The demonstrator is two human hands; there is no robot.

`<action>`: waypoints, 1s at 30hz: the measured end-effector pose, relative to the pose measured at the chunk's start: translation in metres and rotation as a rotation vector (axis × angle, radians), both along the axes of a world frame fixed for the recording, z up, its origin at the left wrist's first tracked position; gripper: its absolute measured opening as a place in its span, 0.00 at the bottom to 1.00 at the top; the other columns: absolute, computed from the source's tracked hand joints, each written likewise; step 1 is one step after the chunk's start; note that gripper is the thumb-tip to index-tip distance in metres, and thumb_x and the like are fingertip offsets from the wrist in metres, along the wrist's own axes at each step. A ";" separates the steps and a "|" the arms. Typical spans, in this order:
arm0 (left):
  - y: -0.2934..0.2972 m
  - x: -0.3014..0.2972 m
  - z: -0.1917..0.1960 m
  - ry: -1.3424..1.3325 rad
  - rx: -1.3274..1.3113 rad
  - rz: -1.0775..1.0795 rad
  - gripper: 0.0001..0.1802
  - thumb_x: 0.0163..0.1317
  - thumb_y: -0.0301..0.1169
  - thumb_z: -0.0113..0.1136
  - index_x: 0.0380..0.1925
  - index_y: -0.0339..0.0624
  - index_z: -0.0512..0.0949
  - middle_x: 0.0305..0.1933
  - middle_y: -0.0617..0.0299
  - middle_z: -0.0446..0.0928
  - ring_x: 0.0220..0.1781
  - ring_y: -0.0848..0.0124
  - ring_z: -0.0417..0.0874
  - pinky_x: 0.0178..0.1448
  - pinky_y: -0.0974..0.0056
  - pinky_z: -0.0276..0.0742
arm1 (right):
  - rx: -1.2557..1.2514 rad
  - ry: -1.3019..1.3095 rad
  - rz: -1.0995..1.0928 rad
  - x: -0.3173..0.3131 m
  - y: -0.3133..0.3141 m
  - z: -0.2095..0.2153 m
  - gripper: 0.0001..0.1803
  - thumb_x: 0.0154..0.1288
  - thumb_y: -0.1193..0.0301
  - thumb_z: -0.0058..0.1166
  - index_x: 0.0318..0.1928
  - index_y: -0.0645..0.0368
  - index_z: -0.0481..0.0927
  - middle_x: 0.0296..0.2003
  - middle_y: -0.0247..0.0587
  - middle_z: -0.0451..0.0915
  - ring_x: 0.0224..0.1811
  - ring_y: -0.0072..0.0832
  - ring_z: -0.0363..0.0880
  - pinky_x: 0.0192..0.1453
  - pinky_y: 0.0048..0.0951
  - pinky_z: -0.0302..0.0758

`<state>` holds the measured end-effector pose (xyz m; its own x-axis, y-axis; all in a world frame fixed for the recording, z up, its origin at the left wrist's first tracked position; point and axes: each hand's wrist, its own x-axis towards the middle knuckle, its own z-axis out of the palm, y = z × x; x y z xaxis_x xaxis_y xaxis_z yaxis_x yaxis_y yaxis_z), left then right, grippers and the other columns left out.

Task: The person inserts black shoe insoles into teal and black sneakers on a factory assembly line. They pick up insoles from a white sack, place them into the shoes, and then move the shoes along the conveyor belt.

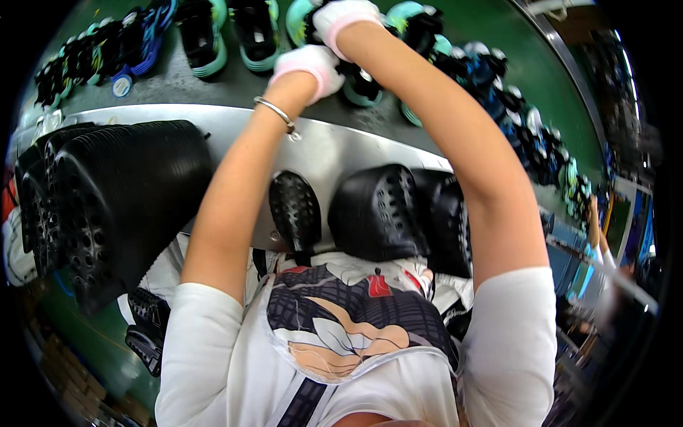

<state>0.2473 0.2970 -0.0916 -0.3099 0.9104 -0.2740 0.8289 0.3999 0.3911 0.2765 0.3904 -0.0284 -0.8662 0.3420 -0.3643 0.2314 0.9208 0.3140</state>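
Green belt: two gloved hands grip one sandal.

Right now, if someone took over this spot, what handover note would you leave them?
Left hand, gloved, and right hand, gloved, both reach out to the shoe on the green belt; the grip itself is hidden.
More shoes lie in a row along the belt.
Black uppers rest on the metal ledge close to the body, with a stack at left.
Done: shoes lined up on the belt. Left: uppers on the ledge.
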 end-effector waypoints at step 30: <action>-0.081 0.057 0.023 -0.169 0.612 0.046 0.19 0.61 0.35 0.63 0.51 0.38 0.78 0.51 0.53 0.77 0.41 0.65 0.82 0.48 0.66 0.78 | -0.363 0.715 -0.085 0.336 -0.107 0.085 0.20 0.43 0.68 0.69 0.38 0.57 0.78 0.36 0.41 0.79 0.39 0.40 0.80 0.43 0.36 0.77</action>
<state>0.3047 0.2159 -0.0683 -0.3507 0.9044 0.2429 0.7227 0.0964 0.6844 0.6127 0.2838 0.0568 -0.9082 0.3838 0.1672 0.3369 0.9071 -0.2521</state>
